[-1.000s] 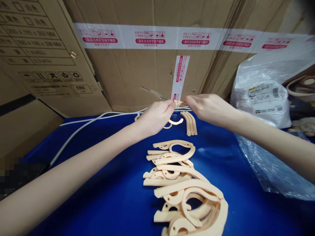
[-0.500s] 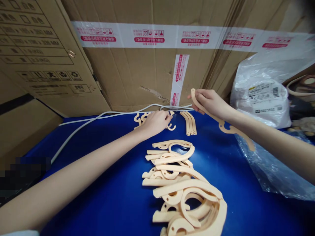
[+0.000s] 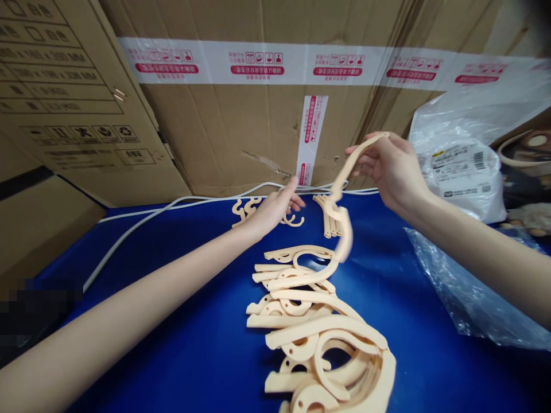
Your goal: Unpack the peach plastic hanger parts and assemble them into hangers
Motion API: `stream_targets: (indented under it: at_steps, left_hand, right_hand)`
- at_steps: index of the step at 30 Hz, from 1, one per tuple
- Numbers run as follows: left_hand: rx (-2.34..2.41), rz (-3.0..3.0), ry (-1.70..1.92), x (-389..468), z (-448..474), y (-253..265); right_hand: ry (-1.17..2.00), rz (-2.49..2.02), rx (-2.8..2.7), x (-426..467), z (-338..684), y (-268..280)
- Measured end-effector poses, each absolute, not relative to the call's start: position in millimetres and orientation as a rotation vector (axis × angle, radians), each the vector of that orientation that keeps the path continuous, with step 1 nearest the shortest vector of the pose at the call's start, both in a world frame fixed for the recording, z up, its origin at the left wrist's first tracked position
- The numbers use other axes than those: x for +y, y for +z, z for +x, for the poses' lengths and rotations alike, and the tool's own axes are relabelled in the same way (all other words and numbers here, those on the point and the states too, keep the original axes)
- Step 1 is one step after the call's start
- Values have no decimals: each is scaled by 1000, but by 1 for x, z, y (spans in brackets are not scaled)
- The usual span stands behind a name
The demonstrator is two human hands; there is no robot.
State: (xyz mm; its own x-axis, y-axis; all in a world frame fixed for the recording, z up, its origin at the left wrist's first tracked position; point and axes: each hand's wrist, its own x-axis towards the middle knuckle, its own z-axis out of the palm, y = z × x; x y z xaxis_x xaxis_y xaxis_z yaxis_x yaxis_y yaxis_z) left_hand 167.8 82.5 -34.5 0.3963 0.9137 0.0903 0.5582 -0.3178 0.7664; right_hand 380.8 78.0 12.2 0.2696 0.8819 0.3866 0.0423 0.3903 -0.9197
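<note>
My right hand [image 3: 394, 169] is raised at the right and grips one end of a beige folding-hanger piece [image 3: 345, 232]. The curved piece hangs down in front of a few straight hanger arms [image 3: 328, 223], its lower end blurred. My left hand [image 3: 275, 209] hovers with thumb up and fingers apart, nothing visible in it. Small S-shaped hanger hooks [image 3: 239, 210] lie beside it, and curved hooks [image 3: 296, 221] show just past its fingers. Nearer to me is a long row of overlapping beige folding hangers [image 3: 365, 327].
A blue surface [image 3: 181, 338] lies below. White cables [image 3: 142, 215] run along its back edge against a large taped cardboard box [image 3: 232, 126]. Another carton [image 3: 107, 109] stands at left. Clear plastic film [image 3: 473, 292] and a white wrapped package [image 3: 460, 178] are at right.
My right hand has risen and turned, swinging the hanger piece from along my forearm to hang toward the middle. My left hand has lifted off the hooks, its fingers spreading.
</note>
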Motion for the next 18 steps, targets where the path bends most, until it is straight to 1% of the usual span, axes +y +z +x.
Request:
stream_targets:
  at_steps: [2, 4, 5, 7, 10, 12, 13, 15, 17, 18]
  left_hand:
    - [1001, 1597, 644, 77, 166, -23]
    - [904, 1271, 690, 74, 163, -14]
    - [913, 1190, 740, 73, 161, -11]
    - [925, 1124, 808, 72, 157, -5]
    - [869, 1089, 751, 71, 156, 0]
    - [831, 1081, 670, 69, 156, 2]
    - [819, 1074, 639, 68, 157, 2]
    - [867, 1133, 640, 65, 160, 1]
    - [978, 1248, 714, 62, 163, -2]
    - [1027, 1303, 757, 61, 163, -3]
  right_hand:
    - [706, -1008, -1204, 78, 384, 7]
    - [643, -1050, -1386, 76, 385, 3]
    - [562, -1091, -1538, 74, 385, 2]
    - [248, -1211, -1912, 67, 381, 1]
    - [-400, -1447, -2335, 56, 367, 1]
    - [-626, -1560, -2446, 51, 356, -1]
    - [-669, -1591, -2476, 49, 351, -2]
    - [-661, -1625, -2511, 48, 343, -3]
    - [-491, -1611, -2515, 50, 337, -4]
    - [-320, -1575, -2506, 53, 336, -3]
